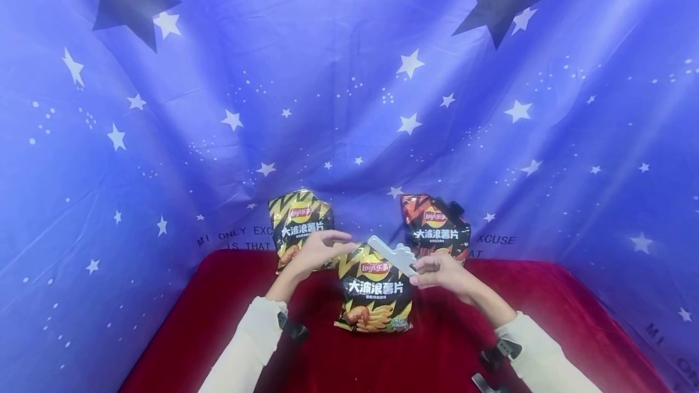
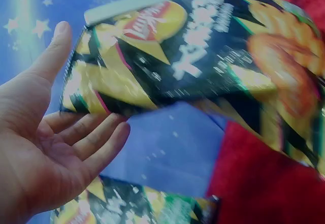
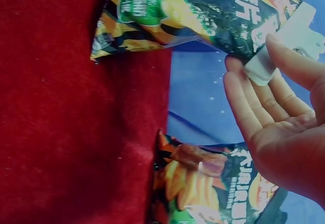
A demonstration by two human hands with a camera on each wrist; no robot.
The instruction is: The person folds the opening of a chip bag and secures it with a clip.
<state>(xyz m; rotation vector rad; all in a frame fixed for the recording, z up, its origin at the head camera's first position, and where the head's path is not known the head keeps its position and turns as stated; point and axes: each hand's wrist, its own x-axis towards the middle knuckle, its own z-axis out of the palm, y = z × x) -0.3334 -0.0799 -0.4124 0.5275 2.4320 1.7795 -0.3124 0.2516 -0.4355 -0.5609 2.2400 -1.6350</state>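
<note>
A yellow-and-black Lay's chip bag (image 1: 377, 288) is in the middle, above the red cloth. A pale bag clip (image 1: 395, 255) lies slantwise across its top right corner. My right hand (image 1: 445, 275) pinches the clip's lower end; in the right wrist view the thumb is on the clip (image 3: 289, 41) with fingers behind. My left hand (image 1: 322, 250) is at the bag's top left corner. In the left wrist view the left thumb stands apart, and the loosely extended fingers reach the bag's lower edge (image 2: 91, 89); whether they press it I cannot tell.
Behind on the left stands another yellow-and-black chip bag (image 1: 300, 226). A red-and-black chip bag (image 1: 437, 235) stands behind on the right, with a dark clip-like piece (image 1: 452, 206) at its top corner. Red cloth (image 1: 349, 362) covers the table; a blue starry curtain (image 1: 327, 77) hangs around it.
</note>
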